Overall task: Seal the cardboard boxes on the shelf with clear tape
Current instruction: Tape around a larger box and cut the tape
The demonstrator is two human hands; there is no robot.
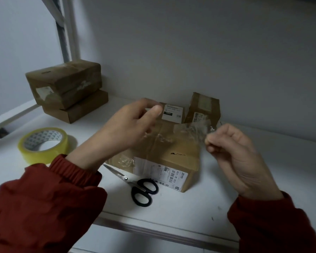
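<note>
**Strip of clear tape held over a cardboard box**

Head view: a white shelf carries the cardboard box near the middle of its front edge. Above the box, the left hand pinches one end of the crinkled strip between thumb and fingers, and the right hand pinches the other end. Black-handled scissors lie touching the box's front left side. A tape roll lies near the left edge. Two stacked boxes sit at the back left corner, and two small boxes stand against the back wall
</note>
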